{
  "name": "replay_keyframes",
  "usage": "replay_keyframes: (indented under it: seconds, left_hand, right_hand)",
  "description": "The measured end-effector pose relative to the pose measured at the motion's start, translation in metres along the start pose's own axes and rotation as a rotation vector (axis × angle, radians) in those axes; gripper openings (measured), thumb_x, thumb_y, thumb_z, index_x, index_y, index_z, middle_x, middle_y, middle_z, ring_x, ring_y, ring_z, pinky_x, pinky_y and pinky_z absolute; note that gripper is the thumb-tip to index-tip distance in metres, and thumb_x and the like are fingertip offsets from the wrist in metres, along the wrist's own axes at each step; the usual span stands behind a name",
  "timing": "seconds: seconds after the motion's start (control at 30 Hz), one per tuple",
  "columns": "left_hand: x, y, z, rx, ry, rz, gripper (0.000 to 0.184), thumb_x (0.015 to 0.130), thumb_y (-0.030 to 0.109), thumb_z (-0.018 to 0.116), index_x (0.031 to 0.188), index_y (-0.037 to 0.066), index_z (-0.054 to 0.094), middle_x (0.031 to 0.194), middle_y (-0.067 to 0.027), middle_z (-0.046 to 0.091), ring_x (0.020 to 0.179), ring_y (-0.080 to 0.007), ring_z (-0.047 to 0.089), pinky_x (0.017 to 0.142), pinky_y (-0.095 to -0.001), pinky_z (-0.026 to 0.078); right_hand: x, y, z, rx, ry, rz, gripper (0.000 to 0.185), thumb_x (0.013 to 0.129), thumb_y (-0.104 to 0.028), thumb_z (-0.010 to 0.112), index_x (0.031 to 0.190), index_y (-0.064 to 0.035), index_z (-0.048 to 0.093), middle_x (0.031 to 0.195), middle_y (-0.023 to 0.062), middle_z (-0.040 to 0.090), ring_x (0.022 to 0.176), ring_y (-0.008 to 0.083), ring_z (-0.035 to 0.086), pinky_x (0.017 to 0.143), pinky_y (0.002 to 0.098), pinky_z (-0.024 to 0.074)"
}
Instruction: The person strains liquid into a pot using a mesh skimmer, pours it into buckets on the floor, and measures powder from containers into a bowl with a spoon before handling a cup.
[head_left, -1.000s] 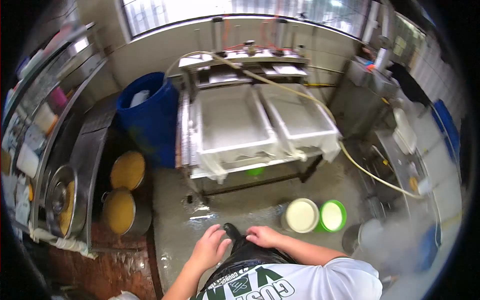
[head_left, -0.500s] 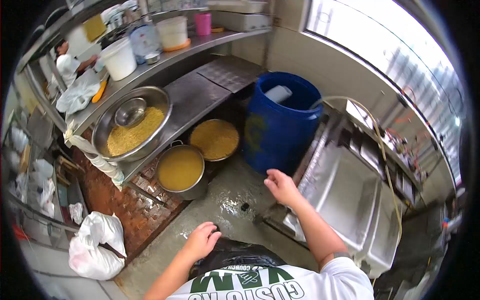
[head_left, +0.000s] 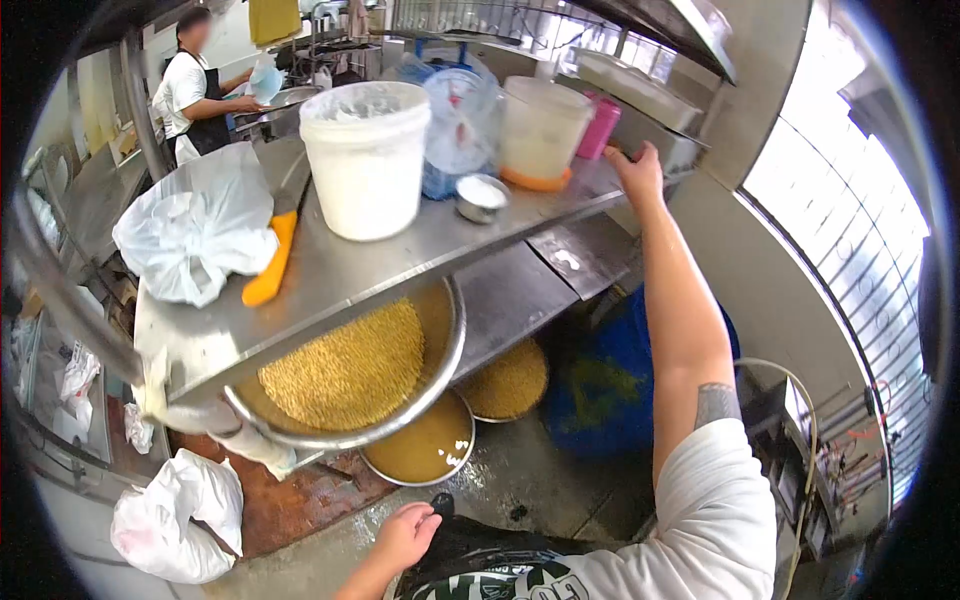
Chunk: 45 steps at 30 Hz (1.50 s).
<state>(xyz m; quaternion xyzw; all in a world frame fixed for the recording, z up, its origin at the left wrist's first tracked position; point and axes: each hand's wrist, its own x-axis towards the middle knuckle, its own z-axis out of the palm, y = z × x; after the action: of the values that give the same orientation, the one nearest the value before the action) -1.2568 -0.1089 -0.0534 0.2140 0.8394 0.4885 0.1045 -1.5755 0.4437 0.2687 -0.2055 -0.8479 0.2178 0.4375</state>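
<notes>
My right hand [head_left: 637, 172] reaches across the metal shelf [head_left: 330, 290], its fingers partly spread beside a pink cup [head_left: 598, 125]. Whether the fingertips touch anything there is unclear. Left of the cup stands a cloudy plastic tub [head_left: 545, 120] on an orange base. Low in front of my body, my left hand [head_left: 403, 537] hangs empty with loosely bent fingers. Under the shelf, a large steel bowl [head_left: 455, 345] holds yellow grain. Two more containers sit lower: a pot of yellowish liquid [head_left: 420, 440] and a pan of grain [head_left: 510, 380].
Also on the shelf are a white bucket [head_left: 365, 165], a small metal cup [head_left: 481, 198], a tied plastic bag [head_left: 200, 220] and an orange-handled knife [head_left: 272, 260]. A blue barrel [head_left: 600, 390] stands below my right arm. Another person [head_left: 190, 95] works at back left.
My view has risen and moved closer to the shelf. My right hand has gone from above the floor up to the pink cup. The small bowl in the grain is now hidden.
</notes>
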Motion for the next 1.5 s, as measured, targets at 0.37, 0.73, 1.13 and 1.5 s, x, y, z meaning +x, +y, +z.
replay_keyframes:
  seconds: [0.37, 0.73, 1.13, 1.5]
  left_hand:
    - [0.062, -0.022, -0.036, 0.009, 0.094, -0.129, 0.026, 0.097, 0.026, 0.068, 0.107, 0.003, 0.072, 0.099, -0.0171, 0.073, 0.082, -0.0283, 0.073, 0.073, -0.0374, 0.058]
    - [0.105, 0.041, -0.033, 0.067, 0.102, 0.011, 0.026, 0.095, 0.024, 0.069, 0.102, -0.001, 0.071, 0.103, -0.0200, 0.073, 0.094, -0.0377, 0.071, 0.084, -0.0421, 0.057]
    - [0.133, 0.088, 0.053, 0.067, -0.157, 0.227, 0.026, 0.096, 0.022, 0.068, 0.106, -0.001, 0.071, 0.107, -0.0202, 0.072, 0.100, -0.0372, 0.070, 0.090, -0.0410, 0.055]
    - [0.137, 0.117, 0.095, -0.032, -0.343, 0.253, 0.023, 0.095, 0.017, 0.069, 0.105, -0.003, 0.071, 0.108, -0.0214, 0.072, 0.101, -0.0372, 0.070, 0.092, -0.0412, 0.055]
  right_hand:
    - [0.117, 0.035, 0.141, 0.297, 0.072, 0.207, 0.090, 0.080, -0.046, 0.081, 0.143, 0.0009, 0.037, 0.133, 0.0320, 0.061, 0.125, 0.0472, 0.060, 0.104, 0.0491, 0.0490]
    - [0.014, 0.014, 0.005, 0.167, 0.075, 0.058, 0.085, 0.070, -0.045, 0.085, 0.130, 0.0053, 0.052, 0.120, 0.0270, 0.068, 0.114, 0.0404, 0.067, 0.097, 0.0449, 0.0518]
    - [-0.256, 0.034, -0.265, 0.473, -0.299, -0.071, 0.092, 0.059, -0.016, 0.092, 0.139, 0.0025, 0.050, 0.127, 0.0139, 0.065, 0.117, 0.0235, 0.064, 0.104, 0.0383, 0.0477]
    - [-0.318, 0.034, -0.353, 0.378, -0.373, -0.301, 0.043, 0.090, -0.028, 0.071, 0.116, 0.0070, 0.068, 0.110, 0.0225, 0.073, 0.101, 0.0343, 0.073, 0.088, 0.0410, 0.0592]
